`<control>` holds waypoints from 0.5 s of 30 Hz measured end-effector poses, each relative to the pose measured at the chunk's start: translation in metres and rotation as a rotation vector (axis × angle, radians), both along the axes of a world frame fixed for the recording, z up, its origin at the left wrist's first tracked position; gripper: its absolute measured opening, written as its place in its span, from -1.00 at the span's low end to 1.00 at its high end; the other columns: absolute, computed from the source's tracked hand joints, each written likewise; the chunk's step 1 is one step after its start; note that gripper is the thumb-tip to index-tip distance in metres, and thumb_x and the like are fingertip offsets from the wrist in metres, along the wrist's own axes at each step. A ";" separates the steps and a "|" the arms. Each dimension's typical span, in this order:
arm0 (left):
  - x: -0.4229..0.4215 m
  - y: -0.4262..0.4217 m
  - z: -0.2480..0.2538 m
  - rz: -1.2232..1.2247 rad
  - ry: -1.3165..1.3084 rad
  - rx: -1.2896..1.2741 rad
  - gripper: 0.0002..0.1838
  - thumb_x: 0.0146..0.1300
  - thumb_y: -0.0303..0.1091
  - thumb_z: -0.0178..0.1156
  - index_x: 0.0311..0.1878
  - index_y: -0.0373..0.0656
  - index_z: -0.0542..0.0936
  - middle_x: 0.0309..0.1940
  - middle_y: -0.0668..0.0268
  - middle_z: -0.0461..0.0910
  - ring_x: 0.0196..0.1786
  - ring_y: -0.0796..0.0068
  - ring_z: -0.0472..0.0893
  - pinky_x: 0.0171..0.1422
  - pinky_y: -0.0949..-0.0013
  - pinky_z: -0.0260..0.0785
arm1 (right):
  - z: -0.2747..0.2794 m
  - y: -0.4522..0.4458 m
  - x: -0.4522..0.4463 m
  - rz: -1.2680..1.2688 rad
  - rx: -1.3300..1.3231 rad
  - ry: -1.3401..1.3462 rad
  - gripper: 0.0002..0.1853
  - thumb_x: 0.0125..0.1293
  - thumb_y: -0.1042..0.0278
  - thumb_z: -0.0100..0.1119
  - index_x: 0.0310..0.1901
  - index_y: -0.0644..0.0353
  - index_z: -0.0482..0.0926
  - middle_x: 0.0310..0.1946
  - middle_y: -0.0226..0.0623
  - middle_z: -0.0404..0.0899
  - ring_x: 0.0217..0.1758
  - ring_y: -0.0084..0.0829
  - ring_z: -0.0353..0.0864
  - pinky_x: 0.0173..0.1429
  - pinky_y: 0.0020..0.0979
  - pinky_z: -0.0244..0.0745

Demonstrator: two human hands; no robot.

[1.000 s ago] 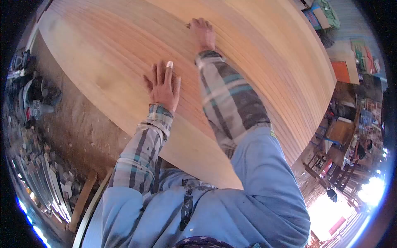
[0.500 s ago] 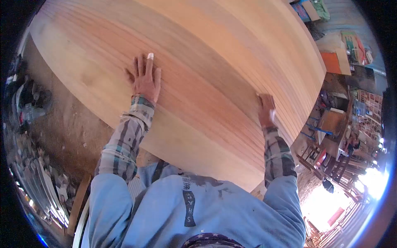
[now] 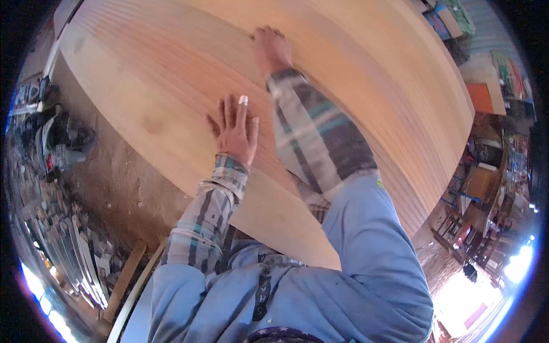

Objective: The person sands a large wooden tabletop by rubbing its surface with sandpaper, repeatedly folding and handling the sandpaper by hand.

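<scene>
A large wooden panel [image 3: 166, 97], made of pale and reddish strips, fills the middle of the head view. My left hand [image 3: 235, 137] lies on its surface with the fingers spread, and a white wrapping covers one fingertip. Farther across the panel is my right hand [image 3: 272, 50], its arm reaching up and over to the left. The fingers of this hand are curled down against the wood. Whatever may be under them is hidden by the hand.
Bare brown ground [image 3: 123, 171] shows beyond the panel's left edge. Several long strips of material [image 3: 83, 257] stand at lower left. On the right are an orange box [image 3: 479, 98], a wooden table [image 3: 481, 182] and stacked wooden pieces.
My right hand has swept from the panel's right part to its far middle, up and left. My left hand remains spread on the wood; the whole view has shifted slightly.
</scene>
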State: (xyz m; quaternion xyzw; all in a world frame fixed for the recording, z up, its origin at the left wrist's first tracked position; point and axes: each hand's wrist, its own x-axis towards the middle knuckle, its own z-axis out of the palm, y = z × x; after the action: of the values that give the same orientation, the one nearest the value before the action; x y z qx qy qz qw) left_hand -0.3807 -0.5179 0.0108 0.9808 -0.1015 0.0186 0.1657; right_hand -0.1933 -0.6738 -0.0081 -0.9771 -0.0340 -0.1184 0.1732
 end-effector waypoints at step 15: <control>0.001 -0.002 0.006 0.022 -0.017 0.063 -0.38 0.45 0.03 -0.12 0.49 0.04 0.17 0.53 0.14 0.01 0.57 0.03 -0.05 0.56 -0.23 -0.46 | -0.050 -0.127 -0.133 0.078 -0.021 -0.014 -0.54 0.28 0.46 -0.03 0.22 -0.02 0.49 0.20 -0.19 0.49 0.36 -0.09 0.35 0.37 -0.14 0.33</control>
State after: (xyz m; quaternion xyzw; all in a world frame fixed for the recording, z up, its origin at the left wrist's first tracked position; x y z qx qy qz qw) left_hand -0.3792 -0.5202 0.0167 0.9863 -0.0927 0.0253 0.1339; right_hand -0.3266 -0.8004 -0.0583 -0.9759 -0.0744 -0.1183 0.1674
